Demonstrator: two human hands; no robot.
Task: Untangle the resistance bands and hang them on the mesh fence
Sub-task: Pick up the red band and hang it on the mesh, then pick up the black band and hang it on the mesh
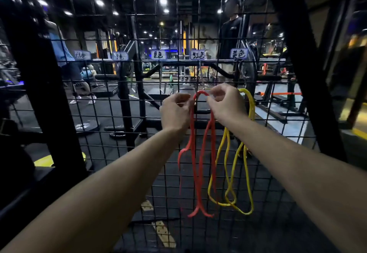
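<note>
Head view, both forearms raised toward the mesh fence [111, 101]. The left hand [175, 111] and the right hand [226, 101] each pinch one side of the top bend of the red band [200, 153] with curled fingers, holding the bend spread into a small arch just in front of the wire, probably so that it can be slipped over a hook. The red band's doubled lengths hang free below the hands, so its weight is carried by the two pinches. The yellow band [228, 173] hangs beside it on the right, its top curve passing behind the right hand; whether it rests on a hook or on the hand cannot be told. Low down, a red strand crosses in front of a yellow loop; whether the two are snagged there cannot be told. A row of labels [197, 54] runs along the fence above the hands, seemingly marking a place per colour. A person [231, 32] stands beyond the fence.
</note>
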